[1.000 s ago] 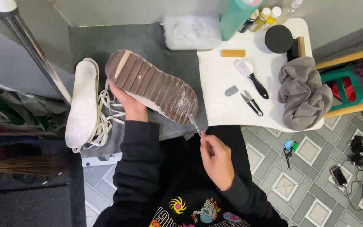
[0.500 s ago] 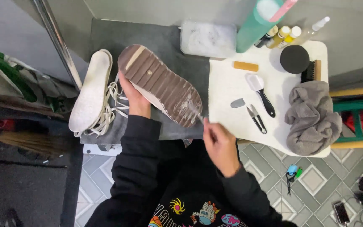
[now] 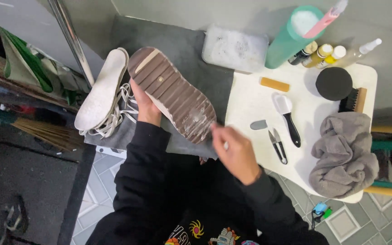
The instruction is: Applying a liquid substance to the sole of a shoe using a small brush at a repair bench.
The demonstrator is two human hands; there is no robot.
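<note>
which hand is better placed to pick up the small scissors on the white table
Right. The right hand hovers free by the shoe's heel, next to the scissors, while the left hand is gripping the shoe, farther away.

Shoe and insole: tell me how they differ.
The shoe is brown-soled and ridged; the insole is white and smooth. The shoe is held sole-up by the left hand; the insole lies untouched on the grey mat, over white laces. The shoe is thicker. Both are long, similarly angled.
</note>
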